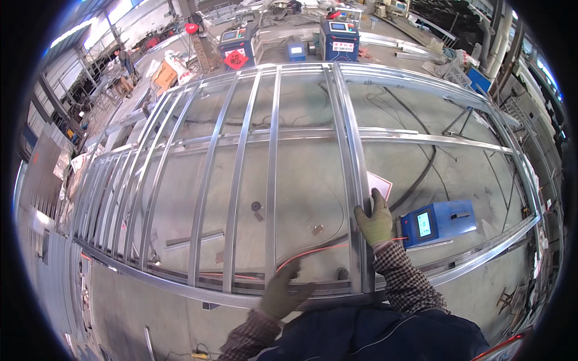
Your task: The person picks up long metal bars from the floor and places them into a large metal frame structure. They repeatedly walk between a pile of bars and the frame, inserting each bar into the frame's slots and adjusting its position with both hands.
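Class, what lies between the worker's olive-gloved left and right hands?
The head view shows, between left hand and right hand, a thin orange cable and, nearer the right, paired silvery metal bars.

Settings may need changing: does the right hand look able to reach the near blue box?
Probably yes: the right hand is at the bar just left of the box, and no other bar crosses between them.
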Demonstrator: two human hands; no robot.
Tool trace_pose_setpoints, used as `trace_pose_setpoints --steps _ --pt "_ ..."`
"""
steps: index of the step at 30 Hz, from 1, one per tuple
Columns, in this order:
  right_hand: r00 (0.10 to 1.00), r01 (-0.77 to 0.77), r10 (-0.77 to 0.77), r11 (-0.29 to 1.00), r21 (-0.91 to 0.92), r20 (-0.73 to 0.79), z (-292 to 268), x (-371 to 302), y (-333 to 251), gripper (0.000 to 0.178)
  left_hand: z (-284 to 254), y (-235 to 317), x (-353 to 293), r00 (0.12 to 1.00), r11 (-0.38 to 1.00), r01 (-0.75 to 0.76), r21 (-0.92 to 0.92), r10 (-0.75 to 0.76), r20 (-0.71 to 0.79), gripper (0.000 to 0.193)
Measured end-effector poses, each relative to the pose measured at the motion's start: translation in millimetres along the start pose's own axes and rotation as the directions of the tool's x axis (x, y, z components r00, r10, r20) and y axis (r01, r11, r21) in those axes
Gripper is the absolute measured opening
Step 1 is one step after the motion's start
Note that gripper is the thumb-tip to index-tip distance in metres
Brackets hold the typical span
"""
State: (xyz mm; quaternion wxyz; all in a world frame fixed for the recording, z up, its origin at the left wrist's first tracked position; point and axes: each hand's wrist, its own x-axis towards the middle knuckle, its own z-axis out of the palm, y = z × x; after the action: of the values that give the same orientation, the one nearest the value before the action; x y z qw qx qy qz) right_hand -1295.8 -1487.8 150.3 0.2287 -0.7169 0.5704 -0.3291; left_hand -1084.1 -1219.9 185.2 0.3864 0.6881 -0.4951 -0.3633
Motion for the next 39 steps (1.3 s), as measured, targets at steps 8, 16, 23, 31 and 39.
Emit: trace_pose_setpoints --steps 8,16,23,31,39 --pt "0.766 -0.598 0.348 0.695 0.400 0.540 4 -10 46 0.104 159 -22 91 0.815 0.713 0.553 -0.431 -0.356 0.457 0.074" --pt "0.762 -0.637 0.284 0.488 0.596 0.582 2 -7 57 0.067 170 -38 92 0.839 0.784 0.482 -0.392 -0.283 0.466 0.057" --pt "0.720 -0.671 0.242 0.482 0.563 0.651 -17 -2 52 0.089 140 -19 76 0.844 0.511 0.536 -0.672 -0.325 0.427 0.053" --pt "0.779 -0.596 0.298 0.624 0.505 0.551 -13 -2 49 0.100 103 21 64 0.844 0.174 0.516 -0.839 -0.271 0.463 0.066" --pt "0.997 0.074 -0.075 0.943 0.326 -0.011 -30 12 0 0.073 99 -12 72 0.835 -0.185 0.508 -0.841 0.347 0.428 0.072"
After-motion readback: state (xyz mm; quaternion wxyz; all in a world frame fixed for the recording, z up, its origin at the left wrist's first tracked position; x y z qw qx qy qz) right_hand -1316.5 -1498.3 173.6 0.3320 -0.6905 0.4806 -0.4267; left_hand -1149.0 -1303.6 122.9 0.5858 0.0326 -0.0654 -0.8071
